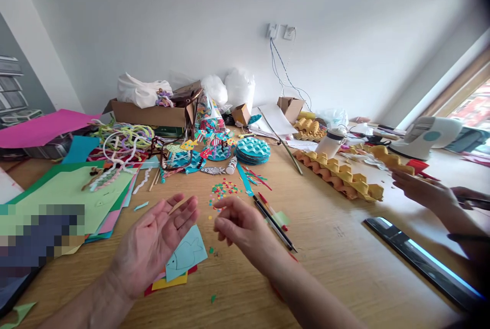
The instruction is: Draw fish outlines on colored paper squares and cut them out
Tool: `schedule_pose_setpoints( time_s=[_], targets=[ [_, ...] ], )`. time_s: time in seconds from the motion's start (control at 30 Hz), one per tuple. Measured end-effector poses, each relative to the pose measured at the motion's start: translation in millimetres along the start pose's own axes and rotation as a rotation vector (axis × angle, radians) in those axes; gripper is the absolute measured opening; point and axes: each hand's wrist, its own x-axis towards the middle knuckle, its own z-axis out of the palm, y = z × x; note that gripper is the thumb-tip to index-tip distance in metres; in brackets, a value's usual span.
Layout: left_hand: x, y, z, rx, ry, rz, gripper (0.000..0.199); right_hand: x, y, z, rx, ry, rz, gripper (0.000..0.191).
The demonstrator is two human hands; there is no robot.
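My left hand (155,237) is palm up with its fingers loosely spread, and a thin tan strip (178,206) lies across the fingers. To its right, my right hand (239,221) hangs over the table with bent fingers; nothing shows in it. Below and between the hands is a light blue paper with a fish drawing (187,253), on top of yellow and red paper squares (170,282). Small coloured paper dots (225,189) are scattered beyond my right hand. Black pens (273,224) and a red pen (270,206) lie beside my right wrist.
Coloured paper sheets (111,191) are stacked at the left. Blue scalloped discs (252,151) and paper fish (189,145) stand at the back. Egg cartons (340,178) lie at the right, near another person's hands (424,193) and a long black device (421,262).
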Motion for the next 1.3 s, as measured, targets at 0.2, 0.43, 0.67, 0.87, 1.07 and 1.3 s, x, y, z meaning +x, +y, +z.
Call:
schedule_pose_setpoints(
  time_s=[0.2,0.43,0.67,0.87,1.07,1.3],
  targets=[
    [-3,0,-1.5,0.004,-0.029,-0.043,0.042,21,3,35,0.288,-0.046,0.008,0.035],
    [0,-5,-7.6,0.020,-0.061,-0.062,0.045,27,6,47,0.320,0.057,0.041,0.030],
    [0,-4,-11.3,-0.013,-0.088,-0.125,0.042,26,17,49,0.412,0.048,0.014,0.033],
    [6,5,-24.1,0.094,-0.251,-0.038,0.023,18,16,48,0.429,0.049,0.002,0.031],
    [58,78,-28.9,1.079,-0.216,0.461,0.014,-1,30,48,0.151,-0.021,-0.017,0.017],
    [142,127,-34.8,1.760,-0.035,0.514,0.023,-12,60,54,-0.774,-0.130,-0.617,0.027]
  ],
)
